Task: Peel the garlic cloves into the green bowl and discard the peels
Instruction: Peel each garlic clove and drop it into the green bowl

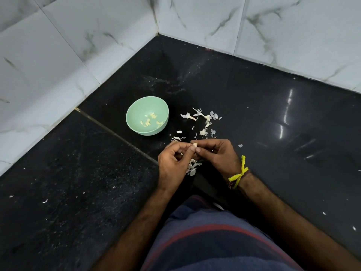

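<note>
nearest the camera, a striped shirt [211, 241] fills the lower frame, and both forearms reach out over the black counter [78, 192]. the right wrist carries a yellow thread [239, 174].

the left hand [172, 163] and right hand [218, 153] meet just above the counter edge, fingers of each curled in and pinching one small clove [194, 145] between their tips. both grips are narrow, a fingertip pinch, not a palm hold. the clove sits at the very top of the two pinches, poking up between the thumbs, with a thin strand and a loose clump of peels [192, 168] hanging below the hands.

the clove looks light, small and firm, and once bare it will likely be slick, so it is best held by its sides near the blunt end while a nail works the skin from the tip. the skin is papery, brittle and near weightless; it tears in flakes and would drift with any draught, so it needs gathering rather than flicking.

just beyond the hands, more peels [203, 122] lie scattered on the counter, not yet discarded. left of those stands the green bowl [136, 108], upright, with several peeled cloves [150, 121] in it, near the hands but not touching. behind, marble-look tiles [78, 45] meet in a corner.
</note>
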The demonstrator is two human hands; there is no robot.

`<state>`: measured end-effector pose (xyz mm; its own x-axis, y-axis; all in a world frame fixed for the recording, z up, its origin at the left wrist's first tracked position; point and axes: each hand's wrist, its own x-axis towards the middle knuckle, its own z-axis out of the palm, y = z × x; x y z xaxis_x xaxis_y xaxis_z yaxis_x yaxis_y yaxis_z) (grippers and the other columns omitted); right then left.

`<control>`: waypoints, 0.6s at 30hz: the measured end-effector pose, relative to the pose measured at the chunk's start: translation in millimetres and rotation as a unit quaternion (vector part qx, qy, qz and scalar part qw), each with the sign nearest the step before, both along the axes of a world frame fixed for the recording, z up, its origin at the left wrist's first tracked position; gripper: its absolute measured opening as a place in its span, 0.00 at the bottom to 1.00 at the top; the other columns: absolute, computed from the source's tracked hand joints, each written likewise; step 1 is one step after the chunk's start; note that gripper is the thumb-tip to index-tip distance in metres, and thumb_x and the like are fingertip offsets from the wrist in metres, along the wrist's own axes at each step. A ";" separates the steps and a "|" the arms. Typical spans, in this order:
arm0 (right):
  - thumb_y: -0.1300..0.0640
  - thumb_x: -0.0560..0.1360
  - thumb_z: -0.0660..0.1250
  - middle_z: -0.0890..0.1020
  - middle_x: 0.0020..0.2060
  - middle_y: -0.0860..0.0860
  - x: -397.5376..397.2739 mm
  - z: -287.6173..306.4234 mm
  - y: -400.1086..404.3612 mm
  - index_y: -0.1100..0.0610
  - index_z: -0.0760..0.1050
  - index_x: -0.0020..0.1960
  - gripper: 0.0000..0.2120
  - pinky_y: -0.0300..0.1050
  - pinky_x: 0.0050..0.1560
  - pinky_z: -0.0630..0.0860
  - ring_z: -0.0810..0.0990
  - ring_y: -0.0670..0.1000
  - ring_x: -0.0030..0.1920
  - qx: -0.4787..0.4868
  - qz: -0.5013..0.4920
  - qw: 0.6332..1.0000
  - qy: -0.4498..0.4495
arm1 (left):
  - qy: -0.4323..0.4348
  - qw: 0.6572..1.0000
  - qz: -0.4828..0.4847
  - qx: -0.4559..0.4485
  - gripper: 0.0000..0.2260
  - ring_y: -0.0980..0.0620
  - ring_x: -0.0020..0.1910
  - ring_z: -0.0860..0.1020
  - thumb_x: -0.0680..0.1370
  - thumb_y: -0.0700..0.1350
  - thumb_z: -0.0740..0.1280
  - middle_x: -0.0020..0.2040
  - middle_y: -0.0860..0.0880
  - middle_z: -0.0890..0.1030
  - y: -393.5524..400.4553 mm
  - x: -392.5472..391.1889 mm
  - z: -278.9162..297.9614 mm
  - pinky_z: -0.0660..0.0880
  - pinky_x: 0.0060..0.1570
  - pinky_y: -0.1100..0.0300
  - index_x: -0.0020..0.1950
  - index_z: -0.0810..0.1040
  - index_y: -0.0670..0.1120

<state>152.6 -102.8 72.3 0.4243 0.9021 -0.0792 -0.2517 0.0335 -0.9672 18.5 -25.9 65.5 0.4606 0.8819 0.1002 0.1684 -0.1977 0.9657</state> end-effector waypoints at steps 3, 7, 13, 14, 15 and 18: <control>0.71 0.74 0.68 0.85 0.46 0.62 0.2 1.1 -1.1 0.68 0.80 0.57 0.11 0.44 0.46 0.82 0.84 0.54 0.43 -0.002 0.003 1.000 -0.005 | -0.012 1.000 0.000 -0.027 0.07 0.40 0.42 0.84 0.76 0.52 0.73 0.44 0.45 0.85 -0.8 -0.5 -3.7 0.80 0.47 0.37 0.48 0.85 0.50; 0.70 0.75 0.69 0.85 0.48 0.61 -1.9 3.0 -0.5 0.68 0.80 0.57 0.12 0.45 0.47 0.82 0.85 0.54 0.47 0.002 0.006 1.000 -0.002 | -0.007 1.000 0.014 -0.024 0.06 0.43 0.44 0.83 0.76 0.53 0.71 0.44 0.48 0.84 -3.4 0.7 -1.1 0.81 0.48 0.39 0.47 0.84 0.52; 0.65 0.69 0.76 0.84 0.44 0.62 -2.5 6.7 1.4 0.67 0.81 0.53 0.14 0.47 0.44 0.82 0.84 0.56 0.43 -0.012 -0.025 0.999 0.042 | 0.005 1.000 0.017 -0.008 0.04 0.45 0.45 0.82 0.77 0.50 0.69 0.44 0.50 0.83 -8.1 4.5 0.4 0.80 0.48 0.41 0.49 0.82 0.51; 0.66 0.68 0.76 0.84 0.41 0.61 -2.7 7.0 1.5 0.69 0.80 0.51 0.13 0.45 0.42 0.81 0.84 0.55 0.40 -0.015 -0.032 0.998 0.049 | 0.006 1.000 0.017 -0.011 0.05 0.44 0.45 0.82 0.78 0.50 0.69 0.44 0.49 0.83 -8.3 4.7 -1.4 0.80 0.47 0.40 0.49 0.82 0.51; 0.66 0.68 0.76 0.84 0.40 0.60 -2.8 6.9 1.4 0.69 0.79 0.49 0.12 0.44 0.40 0.81 0.83 0.54 0.39 -0.018 -0.036 0.998 0.055 | 0.009 1.000 0.019 -0.012 0.05 0.43 0.45 0.82 0.78 0.50 0.69 0.43 0.48 0.83 -8.3 4.7 -3.2 0.80 0.47 0.40 0.49 0.82 0.51; 0.67 0.69 0.75 0.84 0.39 0.59 -3.5 8.4 -0.2 0.70 0.79 0.47 0.10 0.42 0.39 0.80 0.84 0.52 0.37 -0.018 -0.034 0.998 0.059 | 0.016 1.000 0.024 -0.006 0.05 0.42 0.44 0.82 0.78 0.50 0.68 0.43 0.47 0.83 -9.5 5.0 -5.2 0.80 0.46 0.40 0.49 0.82 0.50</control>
<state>149.1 -103.0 80.7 0.4706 0.8669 -0.1643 -0.3614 0.0195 -0.9322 23.5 -35.4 60.3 0.4202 0.9043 0.0759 0.2076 -0.1772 0.9620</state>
